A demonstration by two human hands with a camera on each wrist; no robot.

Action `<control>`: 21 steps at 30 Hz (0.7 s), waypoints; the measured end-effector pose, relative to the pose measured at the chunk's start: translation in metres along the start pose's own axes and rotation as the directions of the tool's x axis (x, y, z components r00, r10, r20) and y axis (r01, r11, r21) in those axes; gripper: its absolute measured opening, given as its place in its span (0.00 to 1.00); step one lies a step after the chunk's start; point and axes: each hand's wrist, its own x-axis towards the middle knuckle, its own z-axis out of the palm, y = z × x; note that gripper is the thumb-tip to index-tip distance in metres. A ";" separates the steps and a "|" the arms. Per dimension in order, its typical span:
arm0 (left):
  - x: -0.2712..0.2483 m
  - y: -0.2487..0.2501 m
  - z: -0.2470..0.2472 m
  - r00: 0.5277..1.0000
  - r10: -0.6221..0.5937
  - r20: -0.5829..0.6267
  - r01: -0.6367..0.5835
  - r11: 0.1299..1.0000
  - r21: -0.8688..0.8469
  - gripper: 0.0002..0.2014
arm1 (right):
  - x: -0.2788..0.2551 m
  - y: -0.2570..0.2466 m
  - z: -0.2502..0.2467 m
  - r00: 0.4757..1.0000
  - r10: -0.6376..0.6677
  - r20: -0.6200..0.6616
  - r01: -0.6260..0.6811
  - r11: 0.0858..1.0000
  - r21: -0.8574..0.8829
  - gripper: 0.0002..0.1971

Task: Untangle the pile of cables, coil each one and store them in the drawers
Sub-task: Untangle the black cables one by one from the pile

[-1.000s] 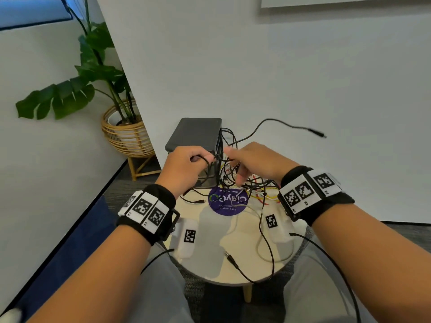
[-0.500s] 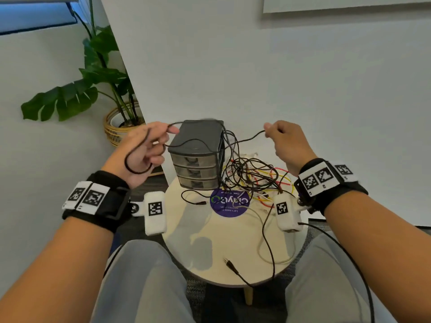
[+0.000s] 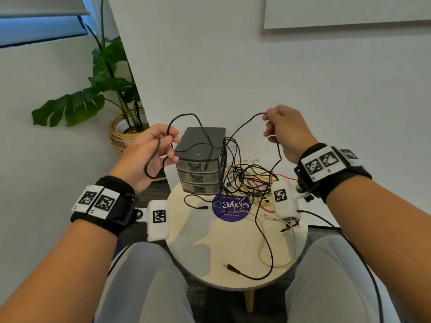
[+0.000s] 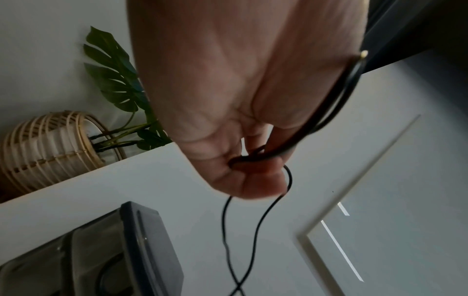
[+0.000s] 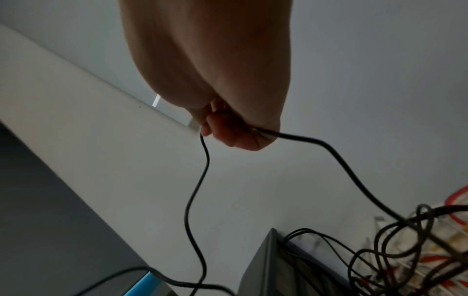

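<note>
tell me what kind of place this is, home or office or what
Probably an office corner or lounge, though a home can't be ruled out: a small round table against a plain white partition wall, grey carpet, a potted plant in a rattan basket, and a desktop drawer unit.

Both forearms reach forward, each wrist wrapped in a black band with white marker tags. The left hand [image 3: 151, 155] is raised palm-inward, fingers curled around a loop of the black cable [image 3: 205, 136]. The right hand [image 3: 285, 134] is lifted slightly higher and well apart from the left, its fingertips pinching the same cable, knuckles facing up.
</note>
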 end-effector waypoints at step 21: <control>-0.004 0.052 0.057 0.980 -0.066 0.189 -0.001 0.941 0.337 0.15 | -0.037 -0.063 0.010 0.778 -0.361 0.514 0.617 0.595 -0.515 0.21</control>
